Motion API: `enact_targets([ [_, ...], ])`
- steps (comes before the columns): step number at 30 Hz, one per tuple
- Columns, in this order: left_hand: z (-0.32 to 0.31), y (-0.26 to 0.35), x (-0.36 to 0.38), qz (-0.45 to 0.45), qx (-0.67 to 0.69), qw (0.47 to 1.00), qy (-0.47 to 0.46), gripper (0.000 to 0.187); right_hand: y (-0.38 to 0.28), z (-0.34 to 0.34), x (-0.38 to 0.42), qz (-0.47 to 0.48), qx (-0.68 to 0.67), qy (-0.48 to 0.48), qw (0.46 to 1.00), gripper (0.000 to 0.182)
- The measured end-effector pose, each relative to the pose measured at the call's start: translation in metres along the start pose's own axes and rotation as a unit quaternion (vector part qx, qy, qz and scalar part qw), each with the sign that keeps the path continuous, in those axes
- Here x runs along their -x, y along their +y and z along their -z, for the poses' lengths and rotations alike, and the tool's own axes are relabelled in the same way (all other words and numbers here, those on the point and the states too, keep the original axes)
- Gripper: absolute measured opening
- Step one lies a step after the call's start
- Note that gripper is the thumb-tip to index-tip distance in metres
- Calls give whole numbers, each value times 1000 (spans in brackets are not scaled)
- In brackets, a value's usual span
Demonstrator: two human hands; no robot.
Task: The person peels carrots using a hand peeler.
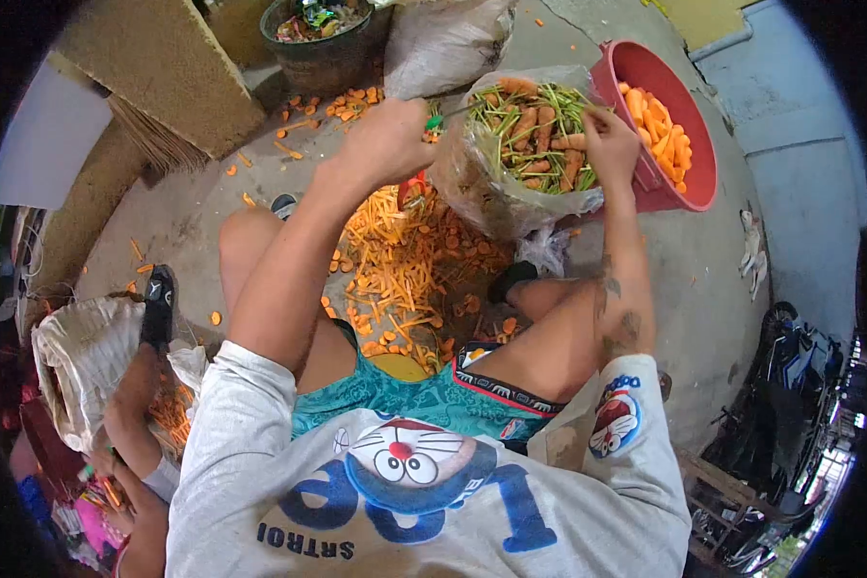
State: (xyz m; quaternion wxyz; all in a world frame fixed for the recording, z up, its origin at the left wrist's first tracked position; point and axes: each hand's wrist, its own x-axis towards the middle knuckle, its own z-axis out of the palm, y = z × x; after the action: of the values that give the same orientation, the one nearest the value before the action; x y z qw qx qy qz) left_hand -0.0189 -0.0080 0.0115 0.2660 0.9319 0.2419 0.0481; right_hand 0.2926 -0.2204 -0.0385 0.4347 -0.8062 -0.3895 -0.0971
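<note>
Pale shirt point(424, 525) below — left grip point(398, 140) tight round green-handled knife point(434, 122); right grip point(612, 144) half-curled at carrot point(568, 142), hold unclear.

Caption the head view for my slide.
Left hand holding a green-handled tool, right hand at a bag of unpeeled carrots, a red tub of peeled ones alongside.

The left hand point(401, 143) grips a green-handled tool point(434, 122), the right hand point(614, 146) over a bag point(477, 197) of carrots point(525, 126).
</note>
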Motion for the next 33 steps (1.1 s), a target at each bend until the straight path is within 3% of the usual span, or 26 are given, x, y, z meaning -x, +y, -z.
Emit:
enact_targets([
  [2,-4,-2,-2,-8,-3,1000,12,28,6,-11,-3,80,273,-61,957,27],
  [3,-3,-4,-3,-12,-5,1000,26,28,0,-13,-2,0,315,-108,943,26],
  [6,-3,-8,-4,-19,0,999,31,28,-12,-14,7,-54,380,-178,906,26],
  [7,-3,-9,-4,-21,-1,999,30,28,-11,-15,5,-112,392,-207,889,26],
  [10,-5,-15,-3,-11,-7,1000,25,27,-14,-22,15,-54,487,-216,845,29],
  [17,0,-18,3,-21,-3,999,45,27,-45,2,18,-85,429,-195,878,39],
  [19,-2,-20,0,-16,0,999,45,27,-49,17,18,-66,363,-101,924,40],
  [20,-4,-24,-3,-25,-3,998,50,26,-45,21,19,-66,364,-99,924,40],
  [21,-2,-22,-3,-36,-7,998,56,25,-45,24,22,-83,182,-18,980,38],
  [22,-1,-20,-3,-38,-6,998,59,25,-44,27,21,-94,-8,64,994,36],
  [23,0,-18,-2,-47,0,997,61,26,-44,27,24,-125,-228,82,962,35],
  [24,2,-13,0,-57,7,996,64,27,-60,30,29,-123,-226,84,963,35],
  [26,2,-1,3,-68,18,996,54,30,-97,37,43,-256,-400,29,879,29],
  [28,-1,11,8,-75,27,996,41,33,-111,23,60,-315,-434,18,844,26],
  [31,-18,24,8,-119,43,989,78,38,-130,-11,83,-294,-525,-27,798,27],
  [33,-29,27,4,-99,57,987,109,37,-141,-30,97,-341,-646,-12,682,20],
])
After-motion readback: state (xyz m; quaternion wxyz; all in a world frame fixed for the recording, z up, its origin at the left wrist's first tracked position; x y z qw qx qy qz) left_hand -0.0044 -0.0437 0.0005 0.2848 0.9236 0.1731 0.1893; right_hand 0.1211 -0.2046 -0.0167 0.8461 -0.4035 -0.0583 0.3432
